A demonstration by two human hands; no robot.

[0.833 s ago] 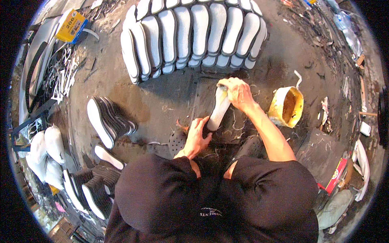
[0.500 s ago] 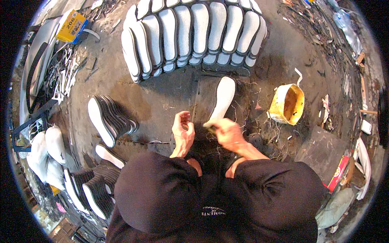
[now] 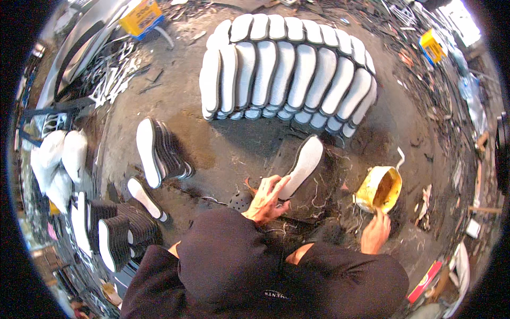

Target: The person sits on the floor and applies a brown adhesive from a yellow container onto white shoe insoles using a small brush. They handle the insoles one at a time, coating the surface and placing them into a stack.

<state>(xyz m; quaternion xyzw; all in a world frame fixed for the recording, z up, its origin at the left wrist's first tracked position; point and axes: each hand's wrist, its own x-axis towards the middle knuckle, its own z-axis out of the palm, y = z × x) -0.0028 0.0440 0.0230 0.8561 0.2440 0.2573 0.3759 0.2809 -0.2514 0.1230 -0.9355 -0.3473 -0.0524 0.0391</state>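
Note:
A single shoe sole (image 3: 304,164), white on top, lies slantwise on a dark board in front of me. My left hand (image 3: 265,201) is at its near end, with that end between thumb and fingers. Off to the right, my right hand (image 3: 376,233) reaches the near rim of a yellow pot (image 3: 366,195) stained brown inside. Its fingers are pinched together at the rim; what they hold is too small to make out. Beyond the single sole stand long, tightly packed rows of white-topped soles (image 3: 284,66) with dark edges.
At left lie a fanned stack of soles (image 3: 150,154), one loose sole (image 3: 143,196) and more dark stacks (image 3: 111,242). White bags (image 3: 56,157) stand behind those. Strips of scrap (image 3: 114,80) and yellow-blue boxes (image 3: 141,18) lie farther off. A red box (image 3: 425,282) is at lower right.
My right hand has moved from the sole's near end rightward to the pot. My left hand has come onto the sole's end. The whole view has shifted, and the sole now slants more.

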